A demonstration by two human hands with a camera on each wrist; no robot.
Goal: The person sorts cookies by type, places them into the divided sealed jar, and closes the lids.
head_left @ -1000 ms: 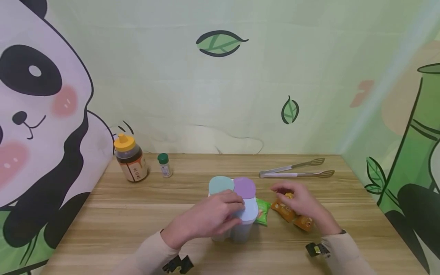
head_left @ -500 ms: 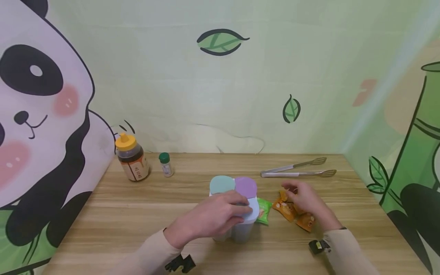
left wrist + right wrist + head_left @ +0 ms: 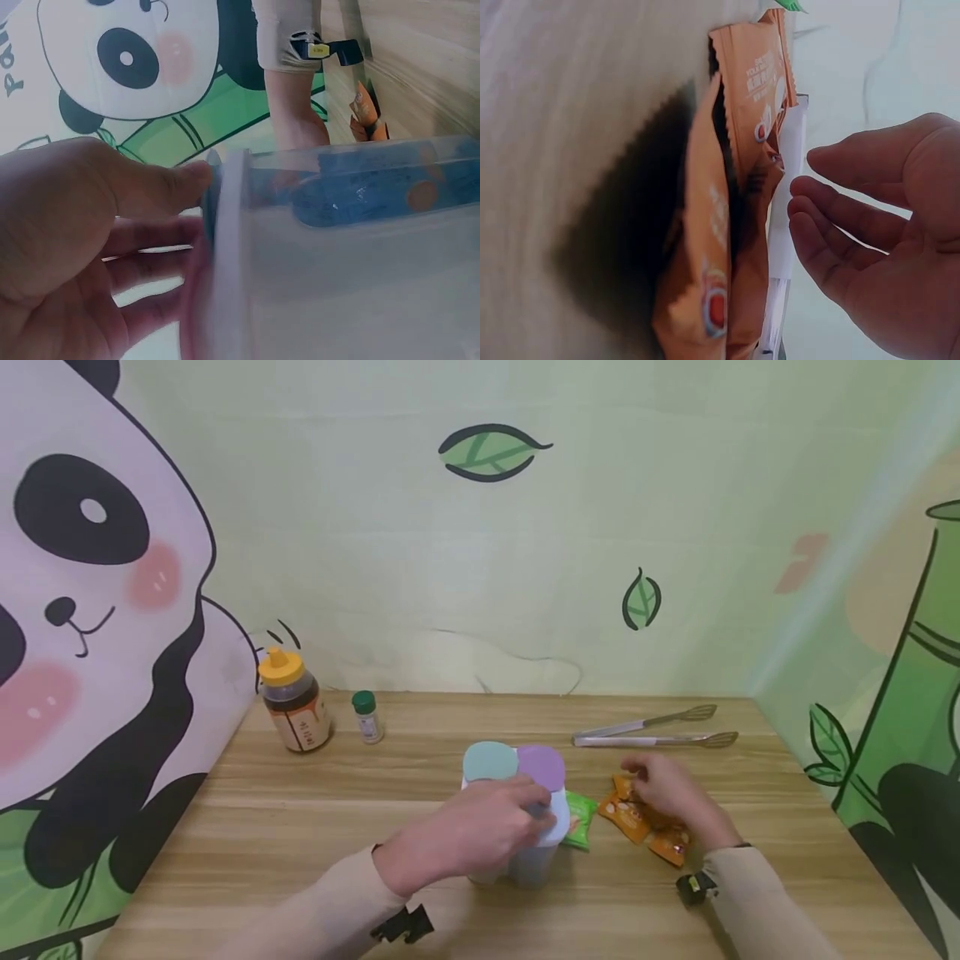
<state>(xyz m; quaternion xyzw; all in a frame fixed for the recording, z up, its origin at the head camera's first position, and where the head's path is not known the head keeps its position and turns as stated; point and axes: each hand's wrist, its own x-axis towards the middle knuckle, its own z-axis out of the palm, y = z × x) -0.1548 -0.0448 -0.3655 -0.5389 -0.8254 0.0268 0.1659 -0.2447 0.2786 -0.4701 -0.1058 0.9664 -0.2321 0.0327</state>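
Note:
My left hand [image 3: 480, 827] is over a clear storage container [image 3: 531, 867] with teal [image 3: 489, 762], purple [image 3: 542, 767] and light blue [image 3: 558, 817] lids. Its thumb and fingers pinch at the light blue lid, whose middle they partly hide. In the left wrist view, the thumb meets the lid edge, and a blue packet [image 3: 352, 199] shows through the container wall. My right hand [image 3: 671, 793], fingers loosely bent, hovers by several orange snack packets [image 3: 626, 818]. The right wrist view shows nothing between its fingers and a gap to the packets [image 3: 750, 90].
A green packet [image 3: 579, 820] lies against the container's right side. Metal tongs [image 3: 652, 741] rest behind the orange packets. At the back left stand a yellow-capped sauce bottle [image 3: 298, 710] and a small green-capped jar [image 3: 367, 718]. A printed cloth wall [image 3: 390, 568] borders the wooden table [image 3: 300, 827].
The fingers of my left hand have shifted on the light blue lid and risen slightly. My right hand has drawn a little to the right above the orange packets.

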